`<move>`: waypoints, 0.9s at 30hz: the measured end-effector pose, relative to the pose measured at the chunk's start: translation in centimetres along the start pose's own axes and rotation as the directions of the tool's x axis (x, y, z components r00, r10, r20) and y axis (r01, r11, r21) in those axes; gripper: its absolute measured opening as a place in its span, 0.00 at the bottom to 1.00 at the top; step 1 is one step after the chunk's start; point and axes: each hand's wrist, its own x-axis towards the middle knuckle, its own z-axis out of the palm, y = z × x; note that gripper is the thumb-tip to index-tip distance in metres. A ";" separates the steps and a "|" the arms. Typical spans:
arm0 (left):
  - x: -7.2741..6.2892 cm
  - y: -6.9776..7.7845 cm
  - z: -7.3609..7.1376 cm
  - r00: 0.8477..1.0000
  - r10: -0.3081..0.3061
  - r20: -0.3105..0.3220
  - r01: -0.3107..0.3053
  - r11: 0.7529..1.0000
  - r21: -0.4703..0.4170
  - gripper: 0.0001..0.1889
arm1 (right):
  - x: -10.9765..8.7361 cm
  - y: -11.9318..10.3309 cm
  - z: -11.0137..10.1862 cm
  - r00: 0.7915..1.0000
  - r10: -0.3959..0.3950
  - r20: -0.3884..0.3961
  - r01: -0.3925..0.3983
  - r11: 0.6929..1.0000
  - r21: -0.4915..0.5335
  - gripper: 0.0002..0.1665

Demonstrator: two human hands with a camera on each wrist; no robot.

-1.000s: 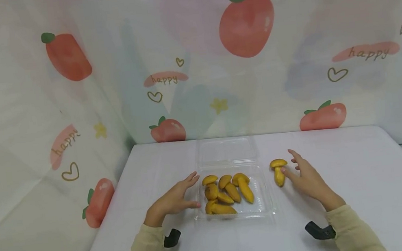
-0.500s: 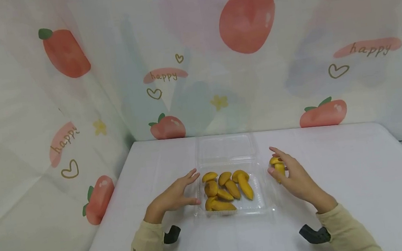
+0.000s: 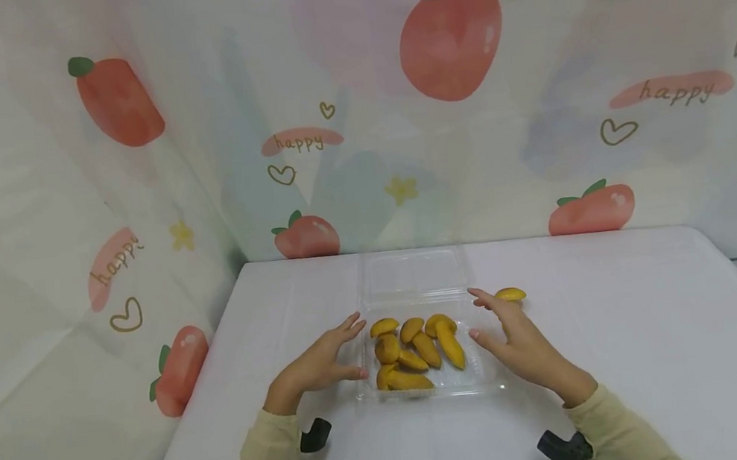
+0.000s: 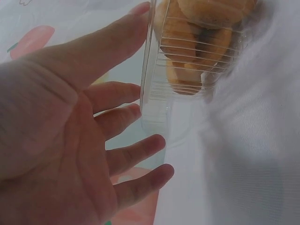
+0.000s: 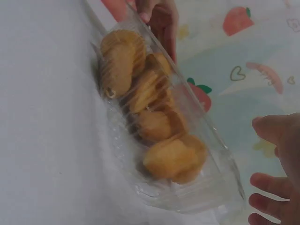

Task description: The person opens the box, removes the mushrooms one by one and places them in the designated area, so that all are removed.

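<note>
A clear plastic clamshell box (image 3: 478, 376) lies open on the table, its lid (image 3: 413, 274) folded back. Several yellow mushrooms (image 3: 449, 345) are grouped in its base, mostly toward the left. At the box's left side is my left hand (image 3: 315, 361), fingers extended; in the left wrist view the thumb reaches the rim (image 4: 149, 61). My right hand (image 3: 525, 341) hovers at the right side with fingers spread and nothing in it. In the right wrist view its fingertips (image 5: 262, 180) stand apart from the box wall. Behind that hand a loose mushroom (image 3: 510, 294) shows its cap; its stem is hidden.
The white-covered table (image 3: 432, 448) ends at a printed backdrop (image 3: 352, 74) at the back and left. A black curved piece (image 3: 316, 436) sits under the left wrist, and another black piece (image 3: 565, 449) under the right.
My right hand has moved left from beside the loose mushroom, across in front of it, to the box's right side. The mushroom stays on the table. My left hand has hardly moved.
</note>
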 end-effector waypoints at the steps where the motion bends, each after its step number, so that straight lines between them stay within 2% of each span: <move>1: 0.0 0.0 0.0 1.000 0.002 -0.004 -0.002 1.000 0.003 0.46 | -0.1 0.0 0.3 1.000 -0.020 -0.003 0.020 1.000 -0.003 0.40; 6: 0.1 0.2 0.1 1.000 0.009 0.002 -0.009 1.000 0.006 0.46 | -0.5 -0.2 1.4 0.993 -0.102 -0.055 0.099 0.994 -0.055 0.38; 10: 0.1 0.3 0.1 1.000 0.011 0.001 -0.011 1.000 0.024 0.46 | -0.4 -0.7 1.9 0.989 -0.127 -0.076 0.120 0.990 -0.080 0.37; 19: -0.1 0.1 -0.1 1.000 0.002 -0.001 -0.002 1.000 0.025 0.46 | 0.0 -1.7 3.2 0.987 -0.154 -0.049 0.145 0.978 -0.151 0.37; 23: -0.1 0.1 -0.1 1.000 0.003 -0.006 -0.003 1.000 0.022 0.46 | 0.2 -1.9 3.5 0.988 -0.146 -0.041 0.140 0.981 -0.134 0.37; 27: -0.1 0.2 -0.1 1.000 0.006 -0.007 -0.006 1.000 0.012 0.46 | 0.4 -2.2 3.6 0.991 -0.132 0.003 0.132 0.984 -0.120 0.37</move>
